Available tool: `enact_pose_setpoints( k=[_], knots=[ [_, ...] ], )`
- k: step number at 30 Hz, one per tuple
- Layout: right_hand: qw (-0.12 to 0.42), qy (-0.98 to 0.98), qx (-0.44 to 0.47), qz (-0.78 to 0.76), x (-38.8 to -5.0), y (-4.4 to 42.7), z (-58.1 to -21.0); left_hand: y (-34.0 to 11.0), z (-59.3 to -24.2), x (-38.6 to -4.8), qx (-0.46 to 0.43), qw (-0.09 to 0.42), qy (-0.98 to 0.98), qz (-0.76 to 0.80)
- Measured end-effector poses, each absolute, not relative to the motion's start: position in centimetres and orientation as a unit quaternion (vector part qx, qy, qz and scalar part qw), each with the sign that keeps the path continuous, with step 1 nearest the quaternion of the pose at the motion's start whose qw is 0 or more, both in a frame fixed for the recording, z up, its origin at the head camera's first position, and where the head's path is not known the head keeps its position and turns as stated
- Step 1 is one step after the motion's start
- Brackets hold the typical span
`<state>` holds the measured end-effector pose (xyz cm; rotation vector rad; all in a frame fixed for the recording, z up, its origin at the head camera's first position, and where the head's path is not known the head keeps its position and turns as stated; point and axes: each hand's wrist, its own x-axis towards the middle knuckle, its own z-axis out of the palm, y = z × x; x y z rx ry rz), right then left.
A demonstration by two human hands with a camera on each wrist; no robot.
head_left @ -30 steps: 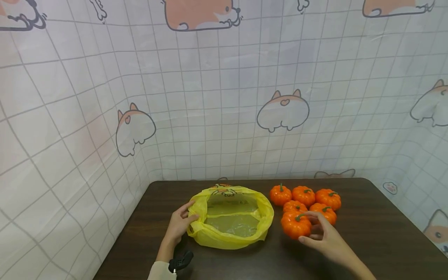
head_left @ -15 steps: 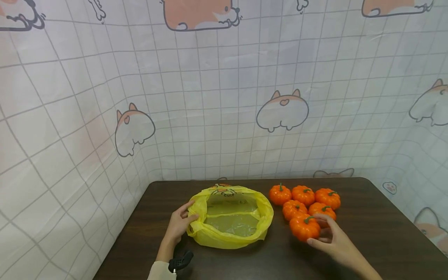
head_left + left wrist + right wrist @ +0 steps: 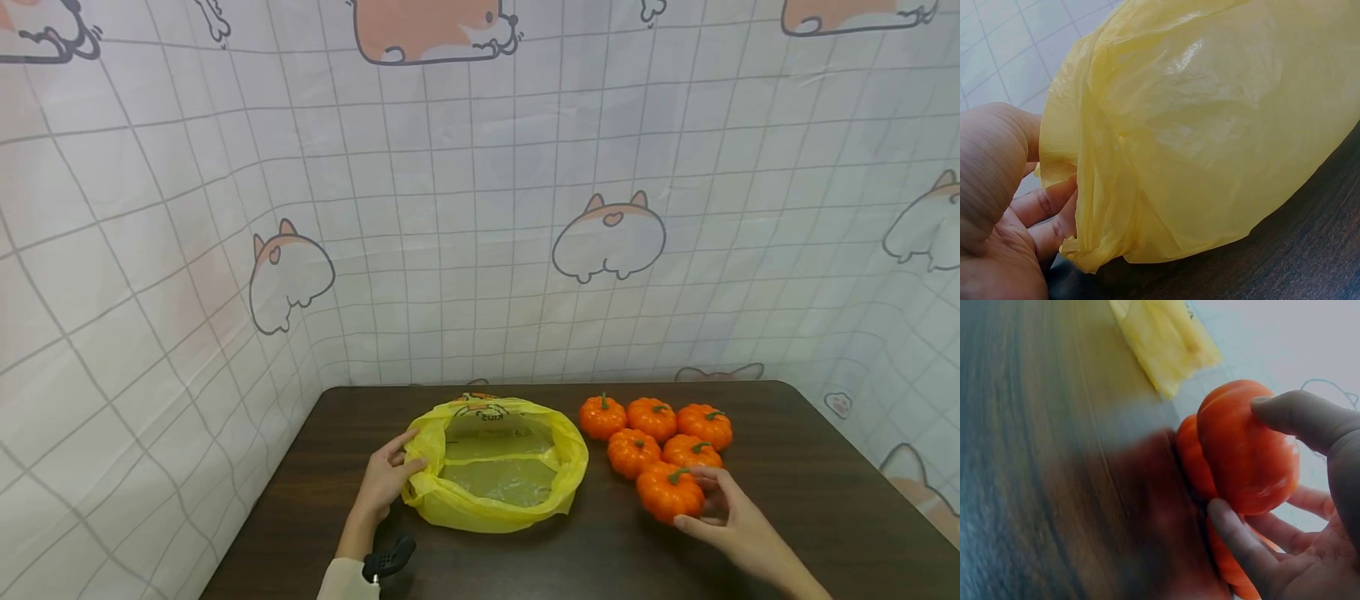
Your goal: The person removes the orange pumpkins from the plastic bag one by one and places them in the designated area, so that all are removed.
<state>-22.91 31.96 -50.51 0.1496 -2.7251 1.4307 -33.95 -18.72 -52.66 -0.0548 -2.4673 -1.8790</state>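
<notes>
A yellow plastic bag (image 3: 491,521) stands on the table with its wide mouth up and its rim folded outward. My left hand (image 3: 386,479) holds the bag's left side; in the left wrist view, the bunched plastic lies between thumb and fingers and hides some fingertips. To the right, my right hand (image 3: 731,521) grips a small orange pumpkin (image 3: 670,492) with a green stem. The right wrist view has the thumb on one side of this pumpkin (image 3: 1247,450) and the fingers around the other side.
Several more orange pumpkins (image 3: 633,452) sit close together behind the held one, right of the bag. The dark wooden table (image 3: 525,571) ends at a white grid-patterned cloth backdrop (image 3: 465,208) printed with dogs.
My right hand has moved right and slightly toward me with the pumpkin, away from the bag, uncovering more of the pumpkin behind. The left hand and the bag have stayed in place.
</notes>
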Motion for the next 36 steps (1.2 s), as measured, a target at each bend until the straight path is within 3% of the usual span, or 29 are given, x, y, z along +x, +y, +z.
enact_pose_setpoints(
  k=[15, 27, 36],
  knots=[
    [0.005, -0.915, 0.040, 0.401, -23.2, 33.3, -51.2, -18.7, -52.7, -34.0, -0.019, 0.024, -0.799, -0.601],
    [-0.029, -0.901, 0.042, 0.432, -23.4, 33.7, -51.3, -18.8, -52.7, -34.2, -0.016, 0.014, -0.795, -0.606],
    [-0.023, -0.896, 0.054, 0.439, -23.5, 33.8, -51.5, -18.9, -52.8, -34.2, -0.015, 0.015, -0.795, -0.606]
  ],
)
